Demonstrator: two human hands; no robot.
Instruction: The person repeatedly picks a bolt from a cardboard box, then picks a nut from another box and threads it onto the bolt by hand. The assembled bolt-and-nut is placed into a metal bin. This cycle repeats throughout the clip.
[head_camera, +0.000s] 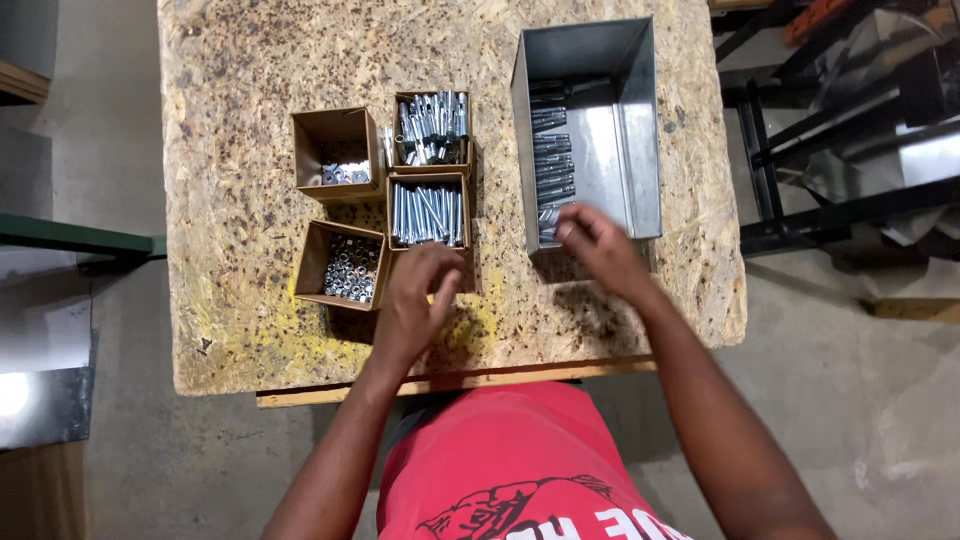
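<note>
Your left hand (415, 300) hovers over the chipboard table (230, 300), fingers curled together; whether they pinch anything, I cannot tell. Just left of those fingers sits a box of nuts (340, 265), just beyond them a box of long bolts (428, 210). Your right hand (597, 245) reaches forward, blurred, fingertips together at the near rim of a metal bin (640, 130) lined with bolts.

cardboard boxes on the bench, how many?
4, in a two-by-two cluster: back-left box with a few nuts, back-right box of bolts, front-right box of bolts, front-left box of nuts. The metal bin isn't counted.
</note>
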